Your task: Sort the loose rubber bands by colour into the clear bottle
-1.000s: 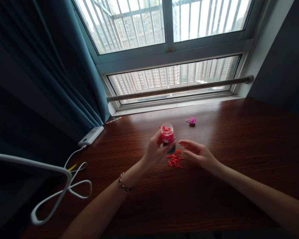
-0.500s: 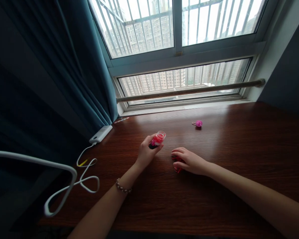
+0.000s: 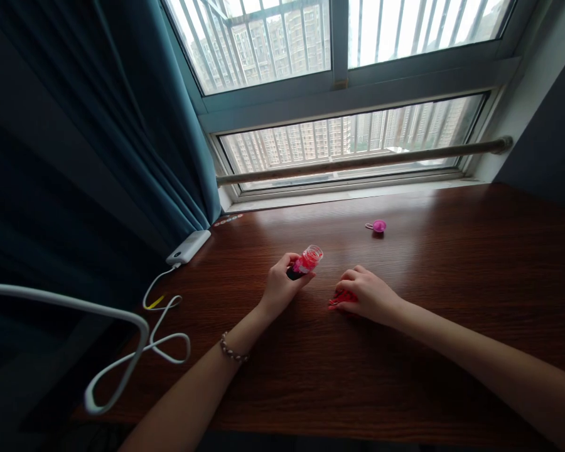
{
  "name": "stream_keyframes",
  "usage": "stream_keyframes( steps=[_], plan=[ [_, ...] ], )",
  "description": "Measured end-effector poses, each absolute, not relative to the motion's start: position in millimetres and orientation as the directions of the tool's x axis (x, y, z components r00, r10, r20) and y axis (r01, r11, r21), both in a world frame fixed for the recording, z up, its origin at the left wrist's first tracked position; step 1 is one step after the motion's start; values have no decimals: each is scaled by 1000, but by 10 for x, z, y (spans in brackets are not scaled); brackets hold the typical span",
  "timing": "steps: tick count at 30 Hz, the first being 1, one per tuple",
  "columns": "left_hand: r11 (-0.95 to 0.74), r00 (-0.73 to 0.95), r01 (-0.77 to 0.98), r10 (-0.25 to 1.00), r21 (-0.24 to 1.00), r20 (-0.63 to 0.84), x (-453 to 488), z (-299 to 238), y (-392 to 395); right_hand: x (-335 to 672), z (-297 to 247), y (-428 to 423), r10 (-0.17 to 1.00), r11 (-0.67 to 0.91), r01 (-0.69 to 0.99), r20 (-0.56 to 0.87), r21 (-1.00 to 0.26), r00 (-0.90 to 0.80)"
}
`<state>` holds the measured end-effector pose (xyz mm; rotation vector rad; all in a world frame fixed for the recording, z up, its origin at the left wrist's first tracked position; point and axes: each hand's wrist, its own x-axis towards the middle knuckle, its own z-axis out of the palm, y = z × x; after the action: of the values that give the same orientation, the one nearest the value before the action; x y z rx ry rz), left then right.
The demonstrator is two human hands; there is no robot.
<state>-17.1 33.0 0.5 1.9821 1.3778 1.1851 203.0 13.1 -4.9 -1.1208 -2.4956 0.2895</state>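
Note:
My left hand [image 3: 281, 285] is closed around a small clear jar [image 3: 309, 258], its open mouth tilted up and to the right. The jar shows red and pink, with a dark part by my palm. Beside it my right hand [image 3: 370, 292] rests low on the table, fingers curled over a small heap of red pieces [image 3: 343, 297]. Some dark bits show among them; their exact kind I cannot make out. Farther back on the wood lies a pink cap [image 3: 379, 226] with a small loop at its left.
At the left a white power bank [image 3: 188, 247] lies by the blue curtain [image 3: 188, 157], its white cable [image 3: 169, 359] looping over the table [image 3: 282, 383]. Near the cable is a yellow strip [image 3: 156, 302]. A barred window with a rail [image 3: 367, 164] stands behind.
My right hand's fingers have drawn in around the red pieces and gathered them closer. The jar in my left hand has shifted slightly right. The whole view has tilted a little downward.

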Motion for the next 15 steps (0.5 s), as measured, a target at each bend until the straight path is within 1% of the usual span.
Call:
stream_keyframes(
  steps=[1,3,6,9,12,15],
  plan=[
    [-408,137,536,906,739,401,-174,9,329,2040,-40,127,783,622,716,246,-317,-571],
    [-420,149,558,899,716,412,-179,12,329,2054,-31,124,824,567,759,194,-319,-533],
    [-438,178,590,890,679,419,-182,10,325,2052,-37,134,816,568,732,146,-376,-559],
    [-469,221,618,874,631,434,-178,7,315,2035,-57,151,785,608,692,169,-389,-596],
    [-514,278,652,846,557,455,-170,-3,305,2020,-88,166,760,640,663,200,-388,-618],
    [-542,329,692,824,477,461,-164,-20,303,2018,-123,192,769,629,614,270,-477,-579]
  ],
)
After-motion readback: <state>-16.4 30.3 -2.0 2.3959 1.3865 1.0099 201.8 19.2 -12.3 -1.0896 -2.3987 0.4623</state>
